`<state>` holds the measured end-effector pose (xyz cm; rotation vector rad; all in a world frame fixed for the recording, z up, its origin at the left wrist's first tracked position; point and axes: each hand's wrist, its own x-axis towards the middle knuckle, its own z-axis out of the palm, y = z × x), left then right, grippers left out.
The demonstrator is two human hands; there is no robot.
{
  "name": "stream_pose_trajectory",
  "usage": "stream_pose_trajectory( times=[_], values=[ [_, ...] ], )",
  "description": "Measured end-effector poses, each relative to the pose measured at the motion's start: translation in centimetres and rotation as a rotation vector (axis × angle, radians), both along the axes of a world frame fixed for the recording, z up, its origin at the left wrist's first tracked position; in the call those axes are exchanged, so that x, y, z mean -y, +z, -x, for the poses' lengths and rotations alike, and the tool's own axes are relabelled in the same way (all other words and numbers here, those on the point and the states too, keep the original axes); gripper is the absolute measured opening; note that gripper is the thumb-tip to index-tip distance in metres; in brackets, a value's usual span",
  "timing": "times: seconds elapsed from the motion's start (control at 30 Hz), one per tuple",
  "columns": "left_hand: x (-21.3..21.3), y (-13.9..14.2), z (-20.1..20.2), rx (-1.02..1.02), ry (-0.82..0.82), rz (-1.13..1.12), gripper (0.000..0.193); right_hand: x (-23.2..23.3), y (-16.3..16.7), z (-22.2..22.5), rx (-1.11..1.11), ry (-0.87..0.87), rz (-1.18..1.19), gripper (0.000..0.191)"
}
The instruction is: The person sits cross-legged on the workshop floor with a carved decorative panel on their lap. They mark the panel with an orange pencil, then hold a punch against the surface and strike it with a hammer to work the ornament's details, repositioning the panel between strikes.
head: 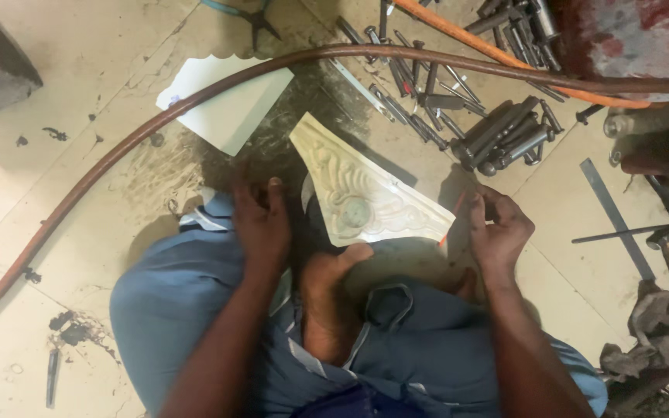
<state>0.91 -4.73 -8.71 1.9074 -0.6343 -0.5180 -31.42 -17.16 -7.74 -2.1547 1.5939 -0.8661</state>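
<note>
many steel punches (loose heap) beyond carved panel, hose across

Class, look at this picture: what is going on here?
A person sits on a tiled floor with an embossed metal sheet lying in front of them, one bare foot pressing on its near edge. The right hand holds a thin red tool at the sheet's right corner. The left hand rests on the knee. Punches and chisels lie scattered beyond, under a curved rusty rod.
</note>
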Motion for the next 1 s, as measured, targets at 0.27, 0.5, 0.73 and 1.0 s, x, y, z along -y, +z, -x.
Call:
stream_pose_trajectory(
  times=[0.27, 0.5, 0.73, 1.0],
  values=[
    [-0.1, 0.4, 0.4, -0.117, -0.033, -0.005, 0.047, -0.3, -0.3, -0.3, -0.013, 0.013, 0.024, 0.018],
    [-0.2, -0.5, 0.6, -0.061, -0.035, 0.038, 0.045, 3.5, 2.3, -1.7, -0.103, 0.122, 0.077, 0.017],
    [0.0, -0.2, 0.3, -0.113, -0.04, 0.036, 0.047, 15.8, 1.5, -10.0, -0.295, 0.472, -0.098, 0.023],
    [0.0, 0.2, 0.0, -0.1, -0.024, -0.008, 0.047, 15.1, -3.7, -13.1, -0.518, 0.353, -0.076, 0.034]
  ],
)
